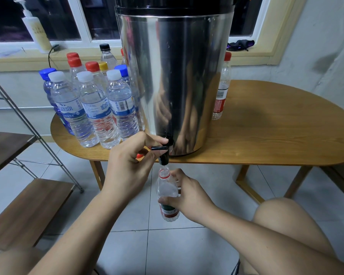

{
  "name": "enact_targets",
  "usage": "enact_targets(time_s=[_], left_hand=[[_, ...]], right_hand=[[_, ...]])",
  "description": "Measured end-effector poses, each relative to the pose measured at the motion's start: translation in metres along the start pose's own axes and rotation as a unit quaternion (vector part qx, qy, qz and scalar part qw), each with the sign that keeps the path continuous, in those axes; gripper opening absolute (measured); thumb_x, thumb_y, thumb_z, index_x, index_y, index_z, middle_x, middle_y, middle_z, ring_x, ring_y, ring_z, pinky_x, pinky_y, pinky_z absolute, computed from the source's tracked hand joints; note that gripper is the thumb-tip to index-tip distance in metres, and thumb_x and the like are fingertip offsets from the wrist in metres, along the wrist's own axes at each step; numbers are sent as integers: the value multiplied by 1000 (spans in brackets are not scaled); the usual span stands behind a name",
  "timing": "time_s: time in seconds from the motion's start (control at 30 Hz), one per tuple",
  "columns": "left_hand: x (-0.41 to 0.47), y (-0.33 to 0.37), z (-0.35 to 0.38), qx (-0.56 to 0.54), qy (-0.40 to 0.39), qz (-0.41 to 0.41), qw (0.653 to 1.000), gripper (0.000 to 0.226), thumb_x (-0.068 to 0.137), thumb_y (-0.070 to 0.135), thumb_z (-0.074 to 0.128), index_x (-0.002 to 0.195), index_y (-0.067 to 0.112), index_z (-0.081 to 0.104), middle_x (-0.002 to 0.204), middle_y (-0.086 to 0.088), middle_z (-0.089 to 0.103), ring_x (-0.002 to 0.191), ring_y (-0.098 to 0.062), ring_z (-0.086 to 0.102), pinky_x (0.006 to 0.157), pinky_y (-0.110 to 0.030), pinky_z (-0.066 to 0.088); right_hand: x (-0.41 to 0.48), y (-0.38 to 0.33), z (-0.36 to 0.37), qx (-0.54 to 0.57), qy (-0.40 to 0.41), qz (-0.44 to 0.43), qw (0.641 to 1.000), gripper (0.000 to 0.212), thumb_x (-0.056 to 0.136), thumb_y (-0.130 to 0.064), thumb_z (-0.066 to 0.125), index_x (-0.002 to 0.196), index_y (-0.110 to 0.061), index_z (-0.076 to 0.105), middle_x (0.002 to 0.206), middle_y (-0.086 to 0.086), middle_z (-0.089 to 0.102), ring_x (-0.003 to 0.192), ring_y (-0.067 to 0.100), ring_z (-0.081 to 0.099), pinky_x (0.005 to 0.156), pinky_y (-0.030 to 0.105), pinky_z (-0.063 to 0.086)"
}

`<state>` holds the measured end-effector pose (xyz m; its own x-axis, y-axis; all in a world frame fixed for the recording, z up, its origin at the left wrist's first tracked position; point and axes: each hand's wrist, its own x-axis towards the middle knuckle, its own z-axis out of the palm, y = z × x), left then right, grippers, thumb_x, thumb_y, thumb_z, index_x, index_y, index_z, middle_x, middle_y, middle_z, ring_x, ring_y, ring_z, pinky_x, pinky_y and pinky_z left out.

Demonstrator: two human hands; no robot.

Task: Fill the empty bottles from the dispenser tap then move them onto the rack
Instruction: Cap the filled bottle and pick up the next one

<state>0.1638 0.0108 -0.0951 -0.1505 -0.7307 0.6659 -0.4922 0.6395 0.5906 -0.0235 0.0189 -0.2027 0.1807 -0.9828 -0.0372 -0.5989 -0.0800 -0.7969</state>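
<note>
A tall steel dispenser stands on the wooden table, its black tap hanging over the front edge. My left hand pinches the tap's black lever, and a red cap shows under its fingers. Below the spout, my right hand grips a clear uncapped bottle with a red and green label, its mouth right under the tap. Several capped bottles crowd the table's left end. One red-capped bottle stands behind the dispenser on the right.
A metal-framed rack with wooden shelves stands at the left, beside the table. A pump bottle sits on the window sill. My bare knee is at the lower right over the tiled floor.
</note>
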Motion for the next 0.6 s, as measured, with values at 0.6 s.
enact_targets(time_s=[0.6], left_hand=[[0,0,-1,-1,0,-1,1000,32,89,-14,79,104,15,78,109,13,79,98,-9,75,81,-22,54]], right_hand=[[1,2,1,-1,-4,4,1000,63,76,-47,93,118,-45,47,122,-16,68,111,12,69,97,40,60]])
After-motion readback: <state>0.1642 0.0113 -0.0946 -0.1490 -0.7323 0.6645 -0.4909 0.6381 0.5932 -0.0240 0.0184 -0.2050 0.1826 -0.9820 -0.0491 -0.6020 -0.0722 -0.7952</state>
